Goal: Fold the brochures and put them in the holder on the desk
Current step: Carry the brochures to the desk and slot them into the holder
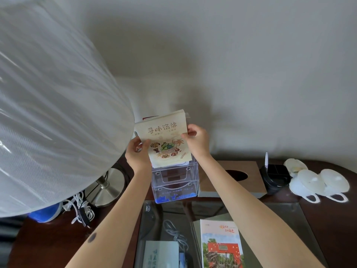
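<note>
A cream folded brochure (164, 138) with a food picture is held upright by both hands, its lower edge down inside the back tier of the clear plastic holder (174, 182). My left hand (138, 154) pinches its left edge; my right hand (197, 141) pinches its right edge. More paper stands behind it in the same tier. A second folded brochure (221, 244) with a red gateway picture lies flat on the glass desk pad near me. A pale brochure (161, 254) lies to its left.
A large white lampshade (48, 105) fills the left, its metal base (108, 186) and white cables (80, 207) beside the holder. Right of the holder are a wooden tissue box (235, 176), a black pen stand (275, 177) and white lidded cups (318, 182). A grey cable (174, 232) lies under the glass.
</note>
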{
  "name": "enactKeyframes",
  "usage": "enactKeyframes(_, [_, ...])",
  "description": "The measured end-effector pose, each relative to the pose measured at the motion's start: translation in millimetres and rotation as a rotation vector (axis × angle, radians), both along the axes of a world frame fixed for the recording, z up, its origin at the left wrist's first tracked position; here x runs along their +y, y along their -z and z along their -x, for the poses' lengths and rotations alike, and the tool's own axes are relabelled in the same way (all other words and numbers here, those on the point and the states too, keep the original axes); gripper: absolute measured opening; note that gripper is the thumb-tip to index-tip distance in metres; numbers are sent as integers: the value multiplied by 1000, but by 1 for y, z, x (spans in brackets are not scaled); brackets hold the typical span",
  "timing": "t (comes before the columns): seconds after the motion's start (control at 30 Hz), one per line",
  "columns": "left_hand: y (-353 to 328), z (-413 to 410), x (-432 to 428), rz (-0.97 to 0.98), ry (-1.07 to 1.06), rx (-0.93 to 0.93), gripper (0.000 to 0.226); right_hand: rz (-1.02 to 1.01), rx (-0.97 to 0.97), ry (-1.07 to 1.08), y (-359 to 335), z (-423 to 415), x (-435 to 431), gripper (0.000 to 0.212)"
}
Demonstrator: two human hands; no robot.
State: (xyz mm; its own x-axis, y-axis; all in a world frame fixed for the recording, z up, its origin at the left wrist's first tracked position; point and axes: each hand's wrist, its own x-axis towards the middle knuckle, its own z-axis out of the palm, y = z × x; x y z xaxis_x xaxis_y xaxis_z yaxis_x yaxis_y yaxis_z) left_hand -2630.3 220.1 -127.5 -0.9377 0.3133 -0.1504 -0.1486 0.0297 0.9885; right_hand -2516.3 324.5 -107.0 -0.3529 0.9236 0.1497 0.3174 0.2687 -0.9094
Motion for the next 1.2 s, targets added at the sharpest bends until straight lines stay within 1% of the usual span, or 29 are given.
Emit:
enactKeyframes(0.17, [7, 0, -2, 45, 6, 4, 24, 31, -21, -10, 9, -2, -5, 12])
enactKeyframes(0.33, [17, -5, -6, 114, 10, 49, 18, 51, -57, 3, 25, -4, -11, 13])
enactKeyframes(0.5, [24, -8, -4, 196, -14, 38, 18, 72, -105, 14, 38, -5, -12, 15])
enactKeyframes(0.67, [30, -7, -2, 257, -22, 61, 16, 70, -119, 76, 50, -8, -14, 15])
enactKeyframes(0.73, [32, -6, -3, 270, -15, 74, 17, 56, -145, 89, 54, -11, -15, 16])
enactKeyframes(0.93, [34, -5, -2, 299, -6, 131, 18, 2, -175, 123, 59, -11, -14, 8])
enactKeyframes(1.2, [33, -9, -3, 273, -14, 108, 14, -1, -196, 121, 61, -10, -15, 8])
